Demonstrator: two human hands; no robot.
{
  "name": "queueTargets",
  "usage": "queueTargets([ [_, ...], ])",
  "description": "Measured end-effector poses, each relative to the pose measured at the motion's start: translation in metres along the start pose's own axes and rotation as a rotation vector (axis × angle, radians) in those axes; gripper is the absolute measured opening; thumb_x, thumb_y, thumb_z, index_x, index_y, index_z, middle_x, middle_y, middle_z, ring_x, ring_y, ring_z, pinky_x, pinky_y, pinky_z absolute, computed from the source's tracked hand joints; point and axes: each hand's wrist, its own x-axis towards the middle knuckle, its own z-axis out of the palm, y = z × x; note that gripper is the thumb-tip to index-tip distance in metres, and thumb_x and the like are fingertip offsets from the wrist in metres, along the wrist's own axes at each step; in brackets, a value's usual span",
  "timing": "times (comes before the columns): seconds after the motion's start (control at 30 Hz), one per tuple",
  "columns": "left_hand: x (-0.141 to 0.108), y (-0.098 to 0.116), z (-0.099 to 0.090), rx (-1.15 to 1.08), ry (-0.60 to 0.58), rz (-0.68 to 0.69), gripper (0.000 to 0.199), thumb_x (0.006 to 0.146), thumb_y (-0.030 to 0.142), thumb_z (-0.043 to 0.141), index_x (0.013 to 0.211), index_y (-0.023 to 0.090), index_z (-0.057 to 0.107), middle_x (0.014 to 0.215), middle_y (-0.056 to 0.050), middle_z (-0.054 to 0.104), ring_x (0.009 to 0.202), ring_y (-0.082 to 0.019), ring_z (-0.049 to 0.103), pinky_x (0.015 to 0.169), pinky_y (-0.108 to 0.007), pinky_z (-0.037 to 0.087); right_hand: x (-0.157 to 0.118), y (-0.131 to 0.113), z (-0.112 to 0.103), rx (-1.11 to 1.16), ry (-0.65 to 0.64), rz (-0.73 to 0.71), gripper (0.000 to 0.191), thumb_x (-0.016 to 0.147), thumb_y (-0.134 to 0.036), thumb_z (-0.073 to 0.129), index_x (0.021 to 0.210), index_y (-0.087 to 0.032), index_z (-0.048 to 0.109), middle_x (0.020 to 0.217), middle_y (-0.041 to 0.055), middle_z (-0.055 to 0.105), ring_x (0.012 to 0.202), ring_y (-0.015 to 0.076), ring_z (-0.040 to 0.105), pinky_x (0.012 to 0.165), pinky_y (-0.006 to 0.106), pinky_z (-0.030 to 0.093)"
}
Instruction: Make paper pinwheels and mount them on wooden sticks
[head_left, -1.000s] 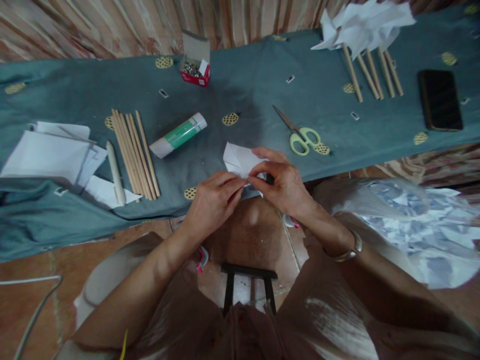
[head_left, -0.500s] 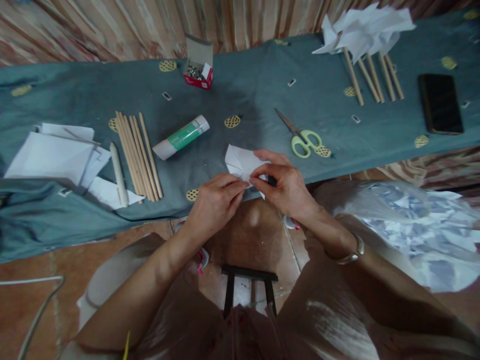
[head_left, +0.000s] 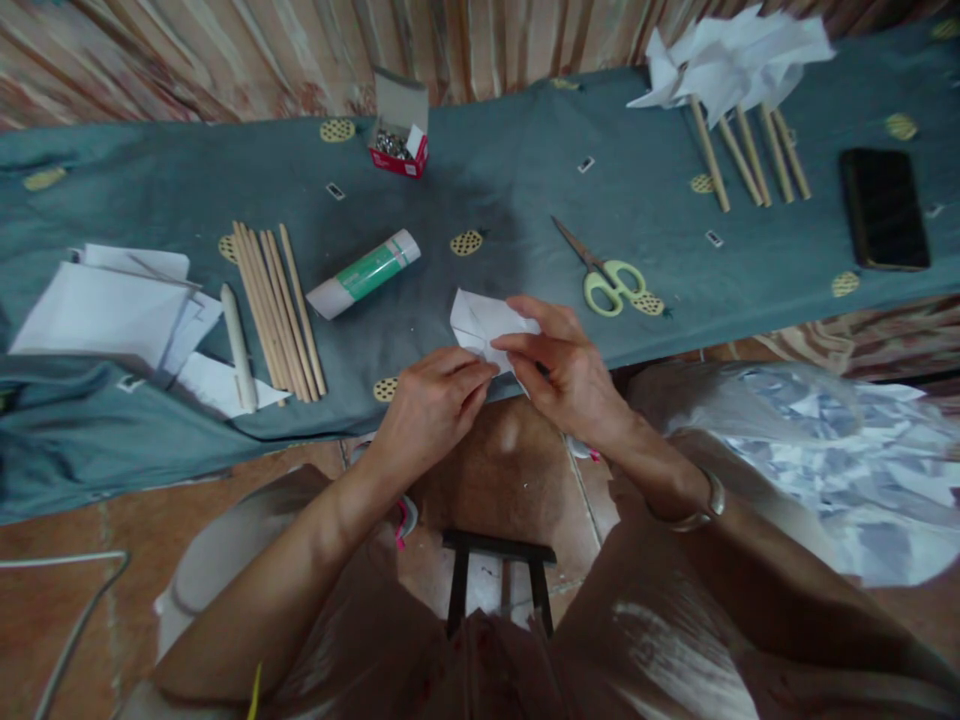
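Pinching the near edge of a folded white paper (head_left: 474, 310) with my left hand (head_left: 431, 405), I have thumb and fingers drawn close together on it; my right hand (head_left: 574, 375) holds the right side, its forefinger tip on the face. The paper sits between and just beyond my hands, long axis slanting down to the right, its free corner pointing up and left, so both hands are equally near. It is at the near edge of the teal cloth (head_left: 502, 185), brown floor tiles (head_left: 495, 470) showing below. Scissors (head_left: 592, 262) lie to the right, a green-and-white tube (head_left: 367, 275) to the left, with bare cloth between
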Motion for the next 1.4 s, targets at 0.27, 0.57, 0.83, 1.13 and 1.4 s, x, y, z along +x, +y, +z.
queueTargets([
  [0.27,0.0,0.002,0.0,0.016,0.003,-0.003,0.017,0.092,0.014,0.053,0.095,0.016,0.07,0.088,-0.005,0.07,0.082,-0.015,0.068,0.075,-0.025,0.056,-0.002,-0.005,0.004,-0.153,-0.066,-0.073,0.027,0.092,-0.019,0.045,0.102,-0.028,0.068,0.143,0.0048,0.052,0.132,0.0306,0.046,0.108,0.054,0.042],
  [0.57,0.0,0.0,0.003,0.04,0.005,0.026,0.01,0.091,0.014,0.058,0.095,0.015,0.066,0.093,-0.006,0.067,0.089,-0.018,0.067,0.076,-0.029,0.058,-0.004,-0.017,0.021,-0.29,-0.087,-0.089,0.029,0.09,-0.01,0.043,0.103,-0.027,0.062,0.146,0.0034,0.052,0.133,0.0257,0.045,0.107,0.049,0.044],
  [0.83,0.0,0.0,0.004,0.083,0.001,0.035,0.013,0.093,0.015,0.055,0.099,0.015,0.067,0.091,-0.006,0.067,0.086,-0.017,0.066,0.077,-0.029,0.057,0.0,-0.004,0.002,-0.108,0.042,-0.044,0.034,0.085,-0.011,0.042,0.106,-0.021,0.067,0.136,0.009,0.06,0.127,0.024,0.053,0.106,0.046,0.047],
  [1.13,0.004,-0.007,-0.006,0.158,-0.012,0.054,0.015,0.091,0.013,0.056,0.098,0.014,0.069,0.093,-0.007,0.068,0.086,-0.019,0.063,0.076,-0.031,0.056,0.014,0.009,-0.01,-0.15,0.061,0.061,0.036,0.093,-0.029,0.043,0.121,-0.017,0.061,0.132,0.0155,0.063,0.125,0.0297,0.057,0.108,0.054,0.043],
  [1.4,0.015,-0.029,-0.02,0.191,0.068,-0.001,0.021,0.092,0.013,0.052,0.096,0.017,0.071,0.1,-0.008,0.067,0.093,-0.021,0.058,0.082,-0.036,0.051,0.014,-0.007,-0.022,-0.04,0.019,0.183,0.029,0.089,-0.026,0.051,0.11,-0.016,0.068,0.092,0.007,0.075,0.078,0.0204,0.069,0.077,0.035,0.055],
])
